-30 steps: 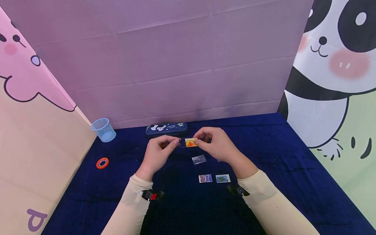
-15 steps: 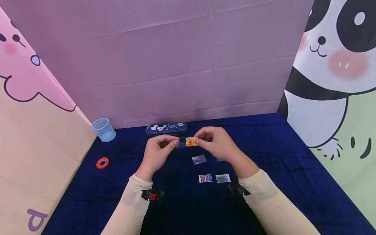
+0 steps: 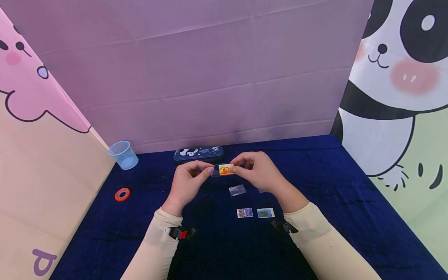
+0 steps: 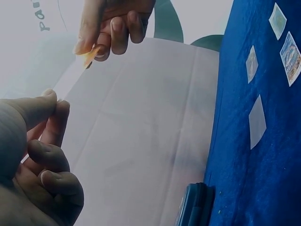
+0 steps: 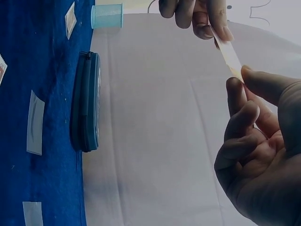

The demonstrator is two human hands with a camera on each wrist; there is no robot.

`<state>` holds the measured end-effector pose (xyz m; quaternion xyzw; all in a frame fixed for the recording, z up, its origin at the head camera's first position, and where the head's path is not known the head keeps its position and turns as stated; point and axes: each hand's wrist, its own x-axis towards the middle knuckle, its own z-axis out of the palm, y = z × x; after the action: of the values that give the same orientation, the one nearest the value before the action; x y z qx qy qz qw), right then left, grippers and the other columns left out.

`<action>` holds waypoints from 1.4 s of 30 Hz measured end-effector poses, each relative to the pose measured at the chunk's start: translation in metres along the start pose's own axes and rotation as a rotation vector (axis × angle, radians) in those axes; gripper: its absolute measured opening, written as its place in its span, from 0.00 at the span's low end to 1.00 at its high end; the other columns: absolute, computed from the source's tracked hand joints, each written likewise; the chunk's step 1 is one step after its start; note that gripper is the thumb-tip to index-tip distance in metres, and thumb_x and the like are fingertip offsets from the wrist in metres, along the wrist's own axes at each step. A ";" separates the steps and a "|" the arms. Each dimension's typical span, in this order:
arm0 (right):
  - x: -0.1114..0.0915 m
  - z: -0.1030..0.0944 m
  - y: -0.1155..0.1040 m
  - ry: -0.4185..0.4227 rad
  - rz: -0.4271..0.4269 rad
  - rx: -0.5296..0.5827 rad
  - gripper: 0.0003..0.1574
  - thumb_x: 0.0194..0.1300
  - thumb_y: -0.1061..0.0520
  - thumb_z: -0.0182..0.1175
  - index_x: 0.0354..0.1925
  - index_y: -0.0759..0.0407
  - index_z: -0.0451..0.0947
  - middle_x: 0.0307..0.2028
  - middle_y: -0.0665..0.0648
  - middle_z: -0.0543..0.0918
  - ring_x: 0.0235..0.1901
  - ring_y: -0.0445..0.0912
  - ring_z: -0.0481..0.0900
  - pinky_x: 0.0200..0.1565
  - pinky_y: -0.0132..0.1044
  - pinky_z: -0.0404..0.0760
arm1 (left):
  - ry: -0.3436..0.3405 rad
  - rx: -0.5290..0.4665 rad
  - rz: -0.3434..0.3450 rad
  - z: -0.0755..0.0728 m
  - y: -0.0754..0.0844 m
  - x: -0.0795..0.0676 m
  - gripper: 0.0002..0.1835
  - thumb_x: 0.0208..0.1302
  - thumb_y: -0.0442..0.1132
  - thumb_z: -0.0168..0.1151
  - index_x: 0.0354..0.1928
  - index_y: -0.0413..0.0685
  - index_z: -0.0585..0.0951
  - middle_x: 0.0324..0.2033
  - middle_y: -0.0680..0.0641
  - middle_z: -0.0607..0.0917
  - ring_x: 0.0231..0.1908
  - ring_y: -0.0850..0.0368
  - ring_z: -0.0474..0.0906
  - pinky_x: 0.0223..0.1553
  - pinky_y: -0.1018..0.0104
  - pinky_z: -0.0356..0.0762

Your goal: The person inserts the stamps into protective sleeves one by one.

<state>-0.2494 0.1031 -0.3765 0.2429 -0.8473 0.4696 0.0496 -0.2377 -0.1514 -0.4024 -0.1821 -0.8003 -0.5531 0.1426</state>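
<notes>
Above the cloth, my left hand (image 3: 186,184) pinches the left end of a small clear plastic sleeve (image 3: 215,171) between thumb and fingers. My right hand (image 3: 261,173) pinches the right end of an orange-yellow postage stamp (image 3: 225,168), which overlaps the sleeve. How far the stamp lies inside the sleeve I cannot tell. The left wrist view shows the sleeve (image 4: 70,81) stretched between both hands, with the stamp (image 4: 91,56) at the right fingertips. Two more stamps, one bluish (image 3: 244,212) and one green (image 3: 266,212), lie flat on the cloth nearer me.
Another clear sleeve (image 3: 237,190) lies below the hands; part of one more shows beside the right wrist. A dark blue panda pencil case (image 3: 198,154) stands behind the left hand. Further left are a light blue cup (image 3: 123,155) and an orange tape roll (image 3: 122,194).
The stamp and right fingertips have shifted slightly: the stamp sits a little further left than half a second ago. Both hands keep their pinch; things on the cloth have not moved.
</notes>
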 end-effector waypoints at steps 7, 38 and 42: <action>0.000 -0.002 0.000 0.027 0.019 0.002 0.06 0.75 0.51 0.66 0.46 0.47 0.89 0.35 0.50 0.83 0.28 0.50 0.75 0.28 0.40 0.73 | 0.005 -0.017 0.013 -0.001 -0.004 0.001 0.07 0.72 0.45 0.70 0.43 0.52 0.92 0.32 0.51 0.87 0.23 0.52 0.66 0.24 0.67 0.62; 0.001 0.003 0.003 -0.005 0.031 -0.003 0.06 0.75 0.56 0.64 0.45 0.51 0.89 0.32 0.51 0.83 0.25 0.51 0.73 0.25 0.38 0.71 | -0.019 -0.034 0.036 0.000 -0.003 0.000 0.06 0.71 0.42 0.70 0.44 0.51 0.91 0.25 0.47 0.77 0.21 0.52 0.64 0.23 0.67 0.61; 0.001 0.004 0.002 -0.020 0.038 0.007 0.06 0.75 0.56 0.64 0.45 0.51 0.89 0.32 0.51 0.83 0.25 0.51 0.73 0.24 0.37 0.71 | -0.015 -0.030 0.026 0.001 -0.002 0.000 0.06 0.71 0.39 0.71 0.45 0.48 0.91 0.25 0.46 0.78 0.21 0.51 0.64 0.23 0.67 0.60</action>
<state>-0.2507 0.1003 -0.3801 0.2317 -0.8507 0.4708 0.0314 -0.2386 -0.1516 -0.4044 -0.1987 -0.7905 -0.5619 0.1409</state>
